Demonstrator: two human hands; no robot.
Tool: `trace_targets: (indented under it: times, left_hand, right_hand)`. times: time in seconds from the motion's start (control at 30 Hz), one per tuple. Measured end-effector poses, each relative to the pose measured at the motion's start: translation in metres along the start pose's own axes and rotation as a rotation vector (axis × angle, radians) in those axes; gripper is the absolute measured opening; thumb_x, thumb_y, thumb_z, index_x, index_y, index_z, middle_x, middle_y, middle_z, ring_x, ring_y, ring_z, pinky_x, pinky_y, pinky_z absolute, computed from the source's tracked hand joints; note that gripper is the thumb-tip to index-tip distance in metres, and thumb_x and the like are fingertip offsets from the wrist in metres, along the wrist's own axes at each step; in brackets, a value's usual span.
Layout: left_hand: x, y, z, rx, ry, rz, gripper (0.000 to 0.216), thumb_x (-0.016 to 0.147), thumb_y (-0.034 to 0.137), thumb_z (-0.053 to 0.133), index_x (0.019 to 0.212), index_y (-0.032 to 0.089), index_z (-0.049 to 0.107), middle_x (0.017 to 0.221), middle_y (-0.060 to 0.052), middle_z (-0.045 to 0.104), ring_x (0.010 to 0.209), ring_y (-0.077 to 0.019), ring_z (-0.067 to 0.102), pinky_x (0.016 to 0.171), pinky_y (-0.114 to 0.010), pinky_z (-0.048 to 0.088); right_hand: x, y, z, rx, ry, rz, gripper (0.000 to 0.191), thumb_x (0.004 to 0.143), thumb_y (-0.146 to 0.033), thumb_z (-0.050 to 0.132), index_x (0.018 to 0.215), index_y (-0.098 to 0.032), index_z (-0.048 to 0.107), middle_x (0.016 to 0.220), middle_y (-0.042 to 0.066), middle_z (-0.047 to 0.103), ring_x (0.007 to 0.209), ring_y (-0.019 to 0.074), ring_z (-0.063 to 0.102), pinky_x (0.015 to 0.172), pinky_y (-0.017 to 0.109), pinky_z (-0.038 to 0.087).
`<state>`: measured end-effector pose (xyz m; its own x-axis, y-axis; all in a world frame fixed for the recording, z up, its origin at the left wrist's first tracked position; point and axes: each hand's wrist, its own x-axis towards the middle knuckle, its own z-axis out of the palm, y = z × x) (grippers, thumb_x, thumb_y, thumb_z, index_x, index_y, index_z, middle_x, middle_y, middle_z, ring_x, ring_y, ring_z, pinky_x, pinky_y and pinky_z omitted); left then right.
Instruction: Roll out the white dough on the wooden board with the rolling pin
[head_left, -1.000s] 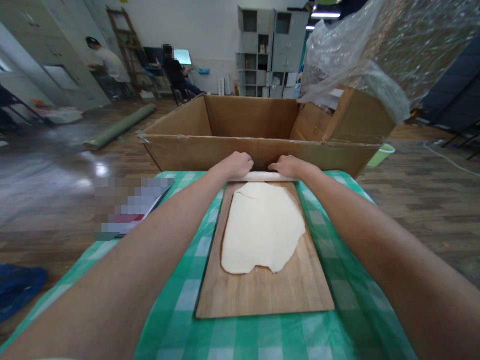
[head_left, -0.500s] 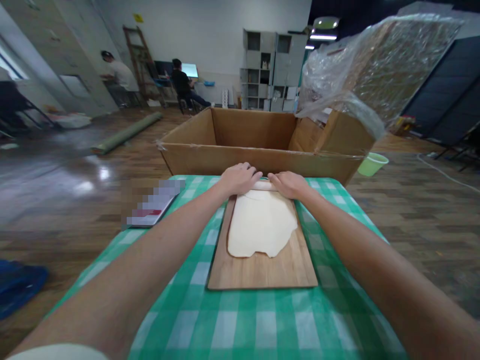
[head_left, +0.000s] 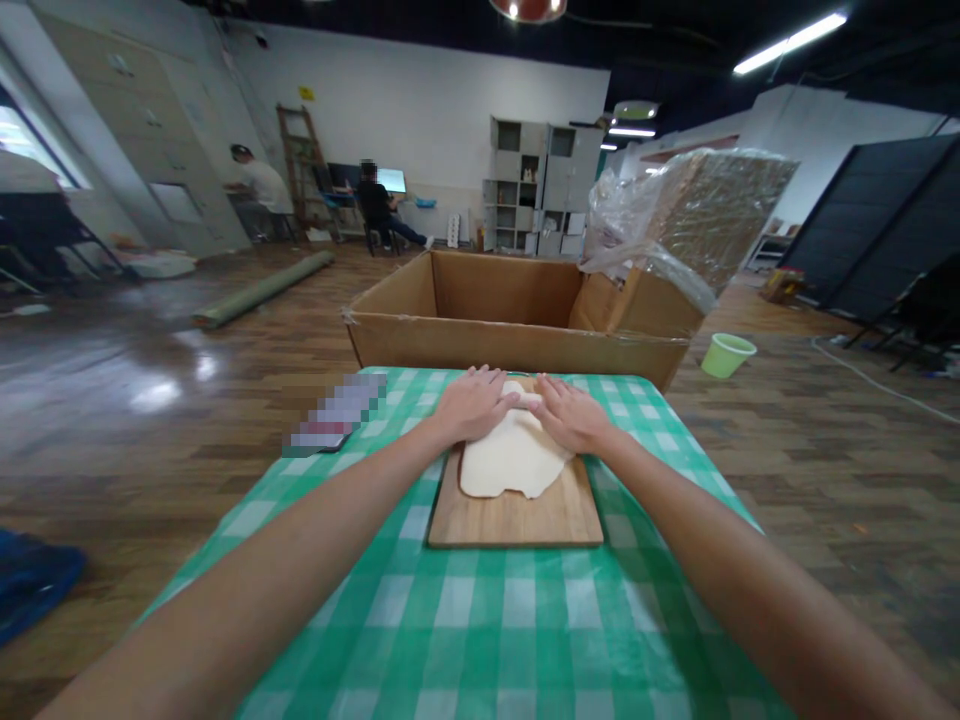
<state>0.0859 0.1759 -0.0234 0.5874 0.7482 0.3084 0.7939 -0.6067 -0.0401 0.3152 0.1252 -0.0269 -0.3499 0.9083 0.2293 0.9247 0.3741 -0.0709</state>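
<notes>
A pale rolling pin (head_left: 523, 400) lies across a flattened sheet of dough (head_left: 510, 460), with only its middle showing. My left hand (head_left: 476, 402) covers the pin's left end, fingers reaching forward over it and thumb on the near side. Over the right end my right hand (head_left: 570, 412) rests the same way, its fingers slightly spread. Uneven at its near edge, the dough sits on a wooden board (head_left: 517, 530), and a little of it shows beyond the pin. The parts of the pin under my palms are hidden.
A green-and-white checked cloth (head_left: 465, 630) covers the table. A blurred-out flat device (head_left: 337, 412) lies at its left edge. Just beyond the table stands a big open cardboard box (head_left: 517, 345). A light green bucket (head_left: 727, 355) is on the floor at right. Two people sit farther back.
Both hands have drawn nearer to me with the rolling pin, so some dough now shows beyond it. Their fingers reach farther forward. The camera view has tilted upward.
</notes>
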Motion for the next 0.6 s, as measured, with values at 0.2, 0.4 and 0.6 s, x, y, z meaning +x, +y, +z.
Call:
trace_targets:
  times: [0.2, 0.4, 0.6]
  left_hand:
    - [-0.037, 0.015, -0.008, -0.026, 0.041, 0.022, 0.074, 0.106, 0.059, 0.027, 0.156, 0.007, 0.044, 0.161, -0.021, 0.047, 0.153, -0.0314, 0.041, 0.128, -0.046, 0.022]
    - [-0.077, 0.032, -0.027, -0.050, 0.044, 0.054, 0.078, 0.105, 0.061, 0.033, 0.160, 0.006, 0.037, 0.165, -0.022, 0.040, 0.156, -0.0338, 0.034, 0.129, -0.050, 0.021]
    - [-0.101, 0.037, -0.043, -0.072, 0.015, 0.083, 0.079, 0.104, 0.063, 0.035, 0.161, 0.008, 0.036, 0.168, -0.020, 0.036, 0.157, -0.0325, 0.033, 0.129, -0.050, 0.022]
  right_hand:
    - [-0.035, -0.019, -0.006, -0.006, -0.037, 0.000, 0.093, 0.103, -0.073, 0.015, 0.167, -0.006, 0.025, 0.172, 0.020, 0.027, 0.160, 0.0331, 0.021, 0.127, 0.051, 0.020]
    - [-0.072, -0.041, -0.011, -0.004, -0.015, -0.009, 0.096, 0.102, -0.076, 0.017, 0.169, -0.008, 0.018, 0.174, 0.019, 0.018, 0.162, 0.0344, 0.012, 0.129, 0.055, 0.014]
    - [-0.096, -0.049, -0.023, 0.032, -0.036, -0.067, 0.097, 0.101, -0.078, 0.023, 0.168, -0.008, 0.021, 0.173, 0.020, 0.017, 0.162, 0.0365, 0.012, 0.128, 0.056, 0.016]
